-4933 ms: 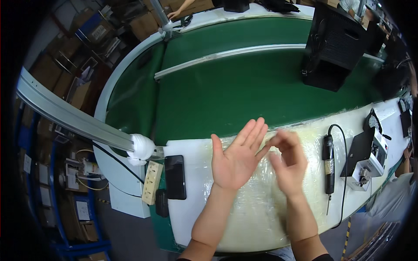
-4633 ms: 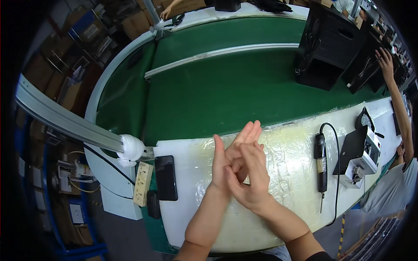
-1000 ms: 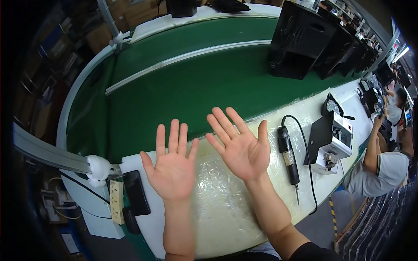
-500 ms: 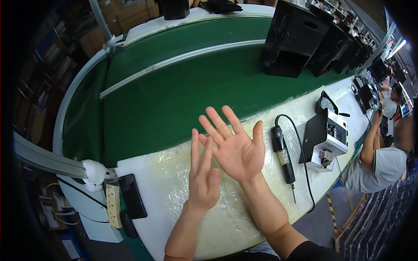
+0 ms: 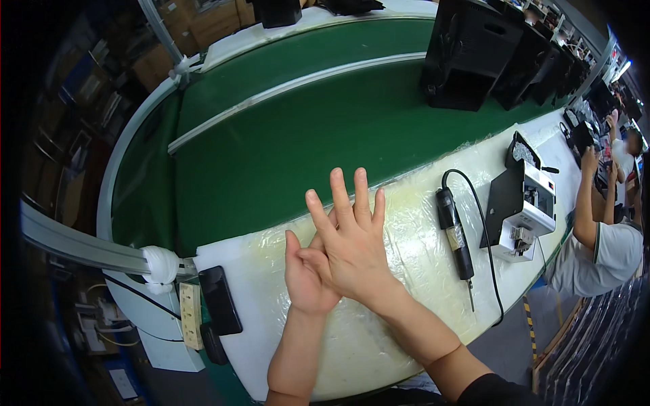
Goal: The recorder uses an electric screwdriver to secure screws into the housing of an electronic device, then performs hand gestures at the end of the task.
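At the far right corner of the work surface [image 5: 245, 365] we see a black open-topped tray [image 5: 511, 157] holding a heap of small, pale, glinting pieces, too tiny for us to name. Just beside it, along the right edge, stands a white boxy device [image 5: 539, 222] with a flat black panel [image 5: 500, 201] on its left side and a small metal mechanism [image 5: 521, 241] in its front.

Our right hand [image 5: 355, 250] is above the middle of the surface, back toward us, four fingers straight and fanned apart, gripping nothing we can see. Its thumb crosses the palm of our left hand [image 5: 310, 279], which lies behind it, palm toward us and thumb raised; most of its fingers are hidden, so we cannot tell how widely they spread.

Beneath both hands, crinkled clear film [image 5: 409, 233] covers the white padding, shiny and yellowish. The nearest tool, a black cylindrical screwdriver [image 5: 455, 235], lies right of the hands, between them and the device, its thin metal bit toward the near edge and a black cable [image 5: 481, 208] looping from its far end.

By the left edge lies a glossy black phone [image 5: 221, 300], with a cream power strip [image 5: 191, 315] just outside that edge. Past the far edge runs a smooth green belt [image 5: 305, 135] bearing tall black casings [image 5: 467, 51].
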### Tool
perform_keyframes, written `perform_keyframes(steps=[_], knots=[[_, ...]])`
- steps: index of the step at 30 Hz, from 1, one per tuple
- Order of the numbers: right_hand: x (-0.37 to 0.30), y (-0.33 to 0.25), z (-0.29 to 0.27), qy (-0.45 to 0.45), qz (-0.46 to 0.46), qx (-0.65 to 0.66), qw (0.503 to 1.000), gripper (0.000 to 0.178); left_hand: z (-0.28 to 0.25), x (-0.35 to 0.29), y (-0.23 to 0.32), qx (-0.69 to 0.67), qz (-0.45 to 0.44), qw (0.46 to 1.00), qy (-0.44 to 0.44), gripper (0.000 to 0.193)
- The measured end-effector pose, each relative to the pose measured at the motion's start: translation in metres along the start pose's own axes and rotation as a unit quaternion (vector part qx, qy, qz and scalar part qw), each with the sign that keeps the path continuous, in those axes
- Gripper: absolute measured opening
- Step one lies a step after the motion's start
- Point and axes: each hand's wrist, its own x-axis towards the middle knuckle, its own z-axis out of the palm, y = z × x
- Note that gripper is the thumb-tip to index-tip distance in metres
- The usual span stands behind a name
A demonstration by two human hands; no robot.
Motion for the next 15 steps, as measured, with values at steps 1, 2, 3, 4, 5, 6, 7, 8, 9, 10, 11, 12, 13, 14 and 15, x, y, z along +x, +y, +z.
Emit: perform_keyframes(steps=[1,2,3,4,5,6,7,8,9,10,11,12,13,14,15], knots=[[0.000,0.000,0.001,-0.002,0.004,-0.006,1.000,0.072,-0.001,0.001,0.001,-0.015,-0.006,1.000,-0.001,0.087],[-0.001,-0.001,0.003,-0.005,0.007,-0.013,1.000,0.073,-0.002,0.002,0.001,-0.030,-0.013,0.999,-0.003,0.086],[-0.002,-0.002,0.003,-0.007,0.017,-0.020,1.000,0.072,-0.004,0.002,0.001,-0.040,-0.014,0.999,-0.001,0.086],[-0.003,-0.005,0.004,-0.009,0.025,-0.027,0.999,0.072,-0.005,0.003,0.001,-0.048,-0.014,0.999,0.000,0.085],[-0.004,-0.007,0.005,-0.010,0.034,-0.034,0.999,0.071,-0.006,0.003,0.001,-0.057,-0.013,0.998,0.001,0.084],[-0.005,-0.009,0.008,-0.008,0.035,-0.038,0.999,0.071,-0.006,0.004,0.001,-0.070,-0.008,0.998,-0.005,0.084],[-0.006,-0.010,0.011,-0.006,0.038,-0.042,0.998,0.071,-0.006,0.006,0.001,-0.082,-0.004,0.997,-0.010,0.083],[-0.007,-0.010,0.013,-0.005,0.040,-0.045,0.998,0.071,-0.006,0.007,0.001,-0.095,0.000,0.995,-0.015,0.082],[-0.008,-0.011,0.014,-0.007,0.041,-0.039,0.998,0.071,-0.008,0.007,0.000,-0.091,0.003,0.996,-0.021,0.082],[-0.008,-0.012,0.014,-0.009,0.041,-0.032,0.999,0.070,-0.010,0.007,0.000,-0.087,0.006,0.996,-0.028,0.083],[-0.008,-0.013,0.014,-0.010,0.042,-0.025,0.999,0.070,-0.011,0.007,0.000,-0.083,0.010,0.996,-0.036,0.083],[-0.008,-0.014,0.013,-0.017,0.041,-0.018,0.999,0.070,-0.010,0.007,0.001,-0.139,0.009,0.989,-0.041,0.082],[-0.008,-0.016,0.012,-0.024,0.040,-0.012,0.999,0.070,-0.008,0.007,0.002,-0.195,0.009,0.980,-0.046,0.082],[-0.008,-0.018,0.011,-0.030,0.039,-0.005,0.999,0.070,-0.006,0.007,0.003,-0.251,0.008,0.967,-0.051,0.082],[-0.009,-0.019,0.013,-0.024,0.040,0.000,0.999,0.069,-0.004,0.007,0.005,-0.287,0.009,0.956,-0.058,0.081]])
